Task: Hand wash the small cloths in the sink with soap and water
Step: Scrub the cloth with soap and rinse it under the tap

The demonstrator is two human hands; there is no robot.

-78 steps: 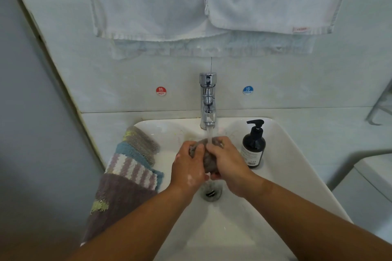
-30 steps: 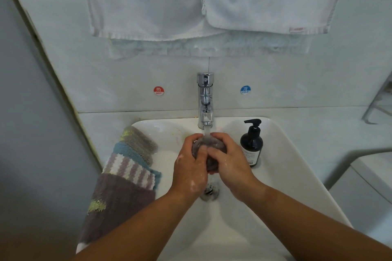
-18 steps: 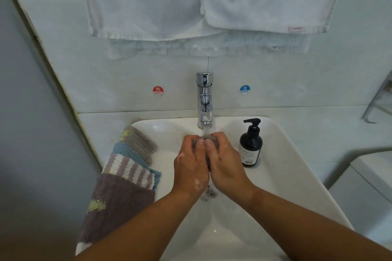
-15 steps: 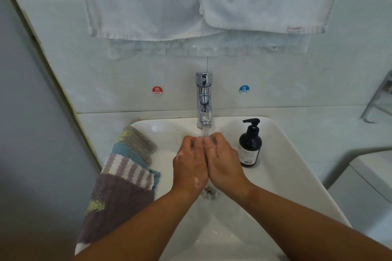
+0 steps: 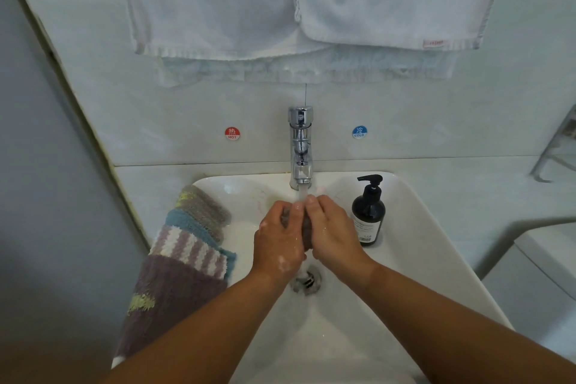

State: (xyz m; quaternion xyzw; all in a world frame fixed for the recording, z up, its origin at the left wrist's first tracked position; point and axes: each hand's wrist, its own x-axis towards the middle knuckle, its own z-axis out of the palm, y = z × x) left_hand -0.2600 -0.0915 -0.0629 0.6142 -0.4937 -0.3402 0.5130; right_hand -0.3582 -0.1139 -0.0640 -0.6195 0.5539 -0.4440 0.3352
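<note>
Above the hands, white towels [image 5: 280, 0] hang over the tiled wall. Beneath both hands lies a white sink [image 5: 414, 246], its basin wet. To the left of the left hand, a stack of fuzzy cloths [image 5: 174, 284], purple, striped, blue and grey, is draped over the sink's rim. The left hand [image 5: 279, 240] and right hand [image 5: 333, 231] are pressed side by side over the basin, fingers curled round a small cloth [image 5: 307, 229] squeezed between them; flecks of suds dot the back of the left hand. Just right of the right hand stands a dark pump soap bottle [image 5: 368, 218] on the sink's ledge. Beyond the fingertips rises a chrome faucet [image 5: 300, 146], its water stream [image 5: 301, 193] landing where the fingertips meet. The small cloth shows only as a dark grey-brown, sodden wad in the gap between the palms, its long axis running from the wrists toward the faucet, far end under the water. Below the wrists sits the drain [image 5: 307, 282]. A red hot sticker [image 5: 232, 133] and a blue cold sticker [image 5: 359, 132] flank the faucet.
</note>
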